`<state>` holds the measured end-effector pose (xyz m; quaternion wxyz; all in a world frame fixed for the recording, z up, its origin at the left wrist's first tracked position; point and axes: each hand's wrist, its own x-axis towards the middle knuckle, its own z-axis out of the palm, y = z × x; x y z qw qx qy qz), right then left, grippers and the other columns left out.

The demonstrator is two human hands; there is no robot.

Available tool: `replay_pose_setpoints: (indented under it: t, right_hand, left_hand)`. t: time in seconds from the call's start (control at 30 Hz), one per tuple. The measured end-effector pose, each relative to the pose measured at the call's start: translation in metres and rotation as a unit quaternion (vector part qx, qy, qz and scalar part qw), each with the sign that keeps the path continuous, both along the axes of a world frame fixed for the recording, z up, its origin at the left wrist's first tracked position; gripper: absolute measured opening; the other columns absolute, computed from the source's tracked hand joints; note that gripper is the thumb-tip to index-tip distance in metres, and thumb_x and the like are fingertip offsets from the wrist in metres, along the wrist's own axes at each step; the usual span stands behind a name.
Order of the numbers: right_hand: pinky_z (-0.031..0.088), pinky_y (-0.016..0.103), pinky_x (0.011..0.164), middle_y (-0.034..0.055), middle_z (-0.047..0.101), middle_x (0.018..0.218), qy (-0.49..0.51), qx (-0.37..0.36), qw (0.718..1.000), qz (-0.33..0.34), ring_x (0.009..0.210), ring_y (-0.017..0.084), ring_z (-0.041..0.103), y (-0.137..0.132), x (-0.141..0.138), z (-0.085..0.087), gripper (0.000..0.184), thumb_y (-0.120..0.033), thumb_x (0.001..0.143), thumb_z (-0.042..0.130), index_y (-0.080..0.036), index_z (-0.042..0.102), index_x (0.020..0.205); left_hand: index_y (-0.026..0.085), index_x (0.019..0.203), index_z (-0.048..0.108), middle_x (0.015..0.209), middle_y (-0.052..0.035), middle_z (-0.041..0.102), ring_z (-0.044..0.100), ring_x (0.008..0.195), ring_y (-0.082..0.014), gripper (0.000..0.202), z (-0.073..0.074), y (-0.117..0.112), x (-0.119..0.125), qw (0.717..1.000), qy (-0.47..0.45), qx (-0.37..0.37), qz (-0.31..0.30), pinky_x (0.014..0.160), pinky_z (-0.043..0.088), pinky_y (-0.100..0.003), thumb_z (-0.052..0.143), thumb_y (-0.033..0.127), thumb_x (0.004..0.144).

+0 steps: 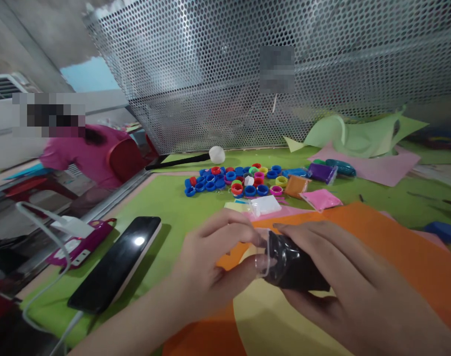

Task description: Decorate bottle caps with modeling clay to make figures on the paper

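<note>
Between my two hands is a small clear plastic packet with black contents [297, 264], held above an orange sheet [362, 232] that bears a pale yellow shape [270, 316]. My left hand [218, 257] pinches the packet's clear end between thumb and fingers. Around the packet's dark body, my right hand [344, 277] closes from the right side, thumb below and fingers on top. Just beyond lie a white packet [265, 205], a pink packet [322, 199], an orange packet [296, 186] and a purple packet [322, 172].
Many coloured bottle-cap rings [231, 180] lie on the green table cover [162, 202]. At left are a phone [116, 262] on a cable and a magenta power strip [82, 244]. A perforated metal panel [210, 74] stands behind. A person in pink [77, 153] sits at far left.
</note>
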<state>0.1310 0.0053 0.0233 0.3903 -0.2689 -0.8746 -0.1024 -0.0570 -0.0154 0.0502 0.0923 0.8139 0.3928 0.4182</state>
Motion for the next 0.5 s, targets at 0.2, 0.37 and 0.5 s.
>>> replay_pose_setpoints:
  t: [0.2, 0.37, 0.5]
  right_hand:
    - [0.049, 0.033, 0.062, 0.0086, 0.062, 0.086, 0.0, -0.005, 1.0, -0.006, 0.078, 0.023, 0.059, -0.0018, -0.0009, 0.0016, 0.021, -0.016, 0.081, 0.045, -0.011, 0.048, 0.102]
    - [0.048, 0.032, 0.06, 0.0068, 0.062, 0.082, -0.008, 0.0, 1.0, -0.009, 0.074, 0.022, 0.059, -0.0018, -0.0024, 0.0025, 0.019, -0.015, 0.079, 0.046, -0.012, 0.05, 0.098]
    - [0.049, 0.034, 0.058, 0.0091, 0.062, 0.084, -0.03, 0.007, 1.0, -0.001, 0.073, 0.023, 0.06, -0.0015, -0.0017, 0.0043, 0.02, -0.013, 0.081, 0.04, -0.011, 0.049, 0.099]
  left_hand:
    - [0.019, 0.083, 0.057, 0.08, -0.0045, 0.059, 0.057, 0.075, -0.0147, 0.007, -0.0023, -0.0002, 0.0014, 1.0, -0.012, -0.01, -0.025, 0.065, 0.048, -0.023, 0.052, 0.014, 0.082]
    - [0.017, 0.083, 0.057, 0.082, -0.0062, 0.056, 0.056, 0.078, -0.0158, 0.01, -0.0031, 0.0003, 0.0022, 0.999, -0.016, -0.031, -0.04, 0.065, 0.047, -0.024, 0.049, 0.011, 0.082]
    - [0.018, 0.082, 0.053, 0.081, -0.0057, 0.052, 0.053, 0.077, -0.0154, 0.012, -0.003, -0.0005, 0.002, 0.999, 0.013, -0.009, -0.041, 0.065, 0.046, -0.025, 0.047, 0.008, 0.081]
